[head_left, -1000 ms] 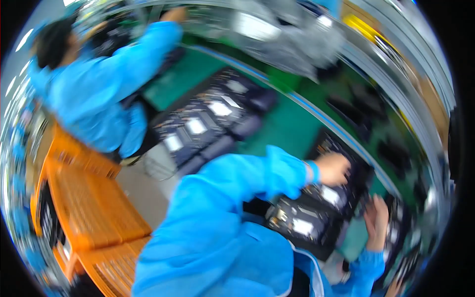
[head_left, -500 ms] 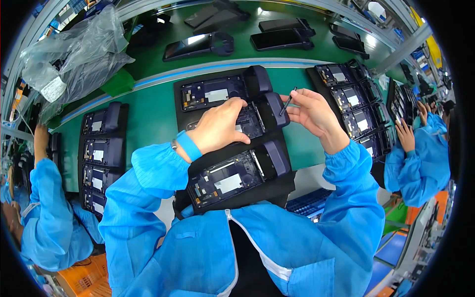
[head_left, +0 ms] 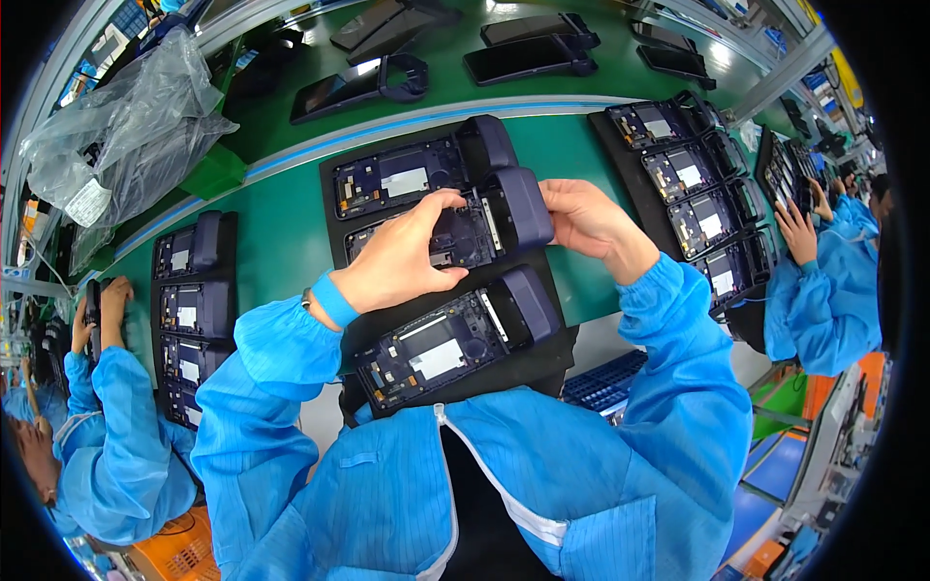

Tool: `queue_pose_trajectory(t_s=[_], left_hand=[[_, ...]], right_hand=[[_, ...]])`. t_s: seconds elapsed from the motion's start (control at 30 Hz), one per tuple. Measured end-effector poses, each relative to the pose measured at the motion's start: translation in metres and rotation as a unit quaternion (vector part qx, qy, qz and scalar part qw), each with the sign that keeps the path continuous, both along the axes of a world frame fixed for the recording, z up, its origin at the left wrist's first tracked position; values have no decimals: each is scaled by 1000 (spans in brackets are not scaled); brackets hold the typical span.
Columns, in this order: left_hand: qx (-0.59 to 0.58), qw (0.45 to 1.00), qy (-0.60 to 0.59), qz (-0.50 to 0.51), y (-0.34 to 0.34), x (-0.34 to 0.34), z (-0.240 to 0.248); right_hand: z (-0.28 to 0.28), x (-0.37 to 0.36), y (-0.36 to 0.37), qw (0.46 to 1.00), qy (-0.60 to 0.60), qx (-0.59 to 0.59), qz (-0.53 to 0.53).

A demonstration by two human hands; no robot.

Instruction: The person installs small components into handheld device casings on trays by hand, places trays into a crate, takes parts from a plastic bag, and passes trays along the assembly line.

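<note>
In the head view, the person's left hand (head_left: 402, 254) spans the middle housing (head_left: 470, 232), an open dark-purple device shell lying in the middle of three on a black mat (head_left: 538, 368). Its fingers are on the far edge and its thumb is on the near one, clamped across the shell, seemingly to keep it from sliding. The right hand (head_left: 593, 228) is at the outer end of that shell's raised hood (head_left: 528, 208), its fingertips drawn together against it; whether anything is pinched between them cannot be told. The shells lie open side up with hoods to the right, probably so that the insides and ends can be reached.

The far housing (head_left: 407, 179) and near housing (head_left: 436, 353) flank it closely, leaving little room for the left hand, which also hides part of the shell. Beyond the green bench (head_left: 276, 228), a rail (head_left: 417, 111) divides off dark-screened devices (head_left: 528, 63). A clear plastic bag (head_left: 126, 136) hangs at the left. More housings lie on both sides, near co-workers' hands.
</note>
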State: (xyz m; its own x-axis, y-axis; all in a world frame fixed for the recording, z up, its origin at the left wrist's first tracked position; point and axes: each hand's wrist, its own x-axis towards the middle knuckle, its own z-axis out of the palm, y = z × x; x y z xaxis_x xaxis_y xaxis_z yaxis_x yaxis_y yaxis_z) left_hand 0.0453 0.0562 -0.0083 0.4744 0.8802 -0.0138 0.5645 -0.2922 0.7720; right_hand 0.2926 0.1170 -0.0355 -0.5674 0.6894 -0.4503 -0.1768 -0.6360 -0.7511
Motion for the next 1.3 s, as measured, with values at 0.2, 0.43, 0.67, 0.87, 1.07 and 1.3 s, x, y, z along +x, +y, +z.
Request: queue_pose_trajectory(t_s=[0.2,0.43,0.67,0.87,1.07,1.3], left_hand=[[-17,999,-42,2,-3,-4,-3],[-25,998,-66,3,-5,-7,-1],[-5,997,-74,-4,-7,-3,-4],[-5,997,-70,-13,-6,-4,-6],[-28,999,-30,-3,-2,-4,-8],[29,1000,-4,2,0,-7,-16]], right_hand=[[5,-21,-5,999,-32,-4,5],[8,-23,-8,1000,-10,-8,-2],[10,-31,-13,999,-46,16,-5],[5,-36,-18,996,-56,59,-23],[5,-35,-11,996,-56,60,-21],[6,-16,5,963,-216,157,29]])
